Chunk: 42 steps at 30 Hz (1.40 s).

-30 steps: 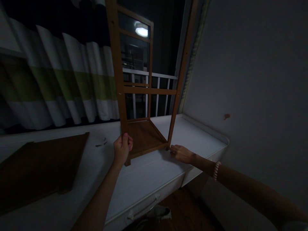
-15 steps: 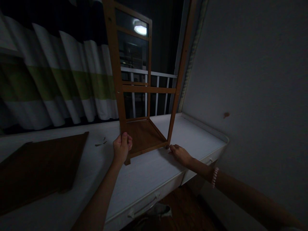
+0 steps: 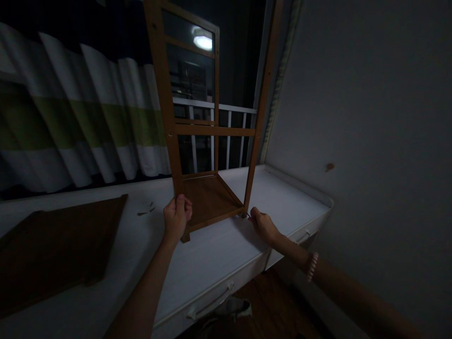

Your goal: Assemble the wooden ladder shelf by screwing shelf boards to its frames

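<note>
A brown wooden shelf frame (image 3: 215,131) stands upright on a white desk (image 3: 226,249), with a flat bottom panel (image 3: 208,195) between its legs. My left hand (image 3: 176,216) is closed around the lower part of the front left post. At the foot of the front right post, my right hand (image 3: 263,225) pinches a thin dark rod (image 3: 249,215), which looks like a hex key. The rod's tip reaches the side of that foot; dim light hides how it sits there.
A loose brown wooden panel (image 3: 67,245) lies on the desk at left, near several small dark pieces (image 3: 143,213). A striped curtain (image 3: 92,117), a window with white railings (image 3: 229,129) and a grey wall (image 3: 370,117) surround the desk. Drawer handles (image 3: 212,303) run along its front.
My right hand has turned and drawn slightly away from the post's foot, so the thin rod now shows. The left hand keeps its grip. The whole view has shifted slightly.
</note>
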{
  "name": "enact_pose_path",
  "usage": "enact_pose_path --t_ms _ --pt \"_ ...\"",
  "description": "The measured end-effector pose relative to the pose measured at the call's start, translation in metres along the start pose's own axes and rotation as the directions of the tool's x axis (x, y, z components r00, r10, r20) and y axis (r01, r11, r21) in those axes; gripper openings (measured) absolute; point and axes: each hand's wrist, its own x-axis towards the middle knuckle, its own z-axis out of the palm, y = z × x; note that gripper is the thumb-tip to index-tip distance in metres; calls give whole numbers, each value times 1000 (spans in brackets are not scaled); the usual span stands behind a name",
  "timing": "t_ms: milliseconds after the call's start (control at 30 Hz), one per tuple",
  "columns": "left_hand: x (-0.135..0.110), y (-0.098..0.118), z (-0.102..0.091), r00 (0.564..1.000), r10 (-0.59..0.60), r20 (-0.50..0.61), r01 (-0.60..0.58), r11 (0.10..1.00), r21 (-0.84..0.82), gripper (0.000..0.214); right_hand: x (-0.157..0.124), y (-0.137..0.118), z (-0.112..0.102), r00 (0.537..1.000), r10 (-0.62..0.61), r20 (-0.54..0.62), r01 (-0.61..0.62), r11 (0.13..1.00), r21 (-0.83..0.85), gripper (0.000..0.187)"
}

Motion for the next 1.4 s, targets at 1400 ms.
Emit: enact_pose_path --t_ms 1400 --pt "-1 4 1 1000 -22 -4 22 1000 8 39 -6 -21 10 985 133 110 -67 880 -469 28"
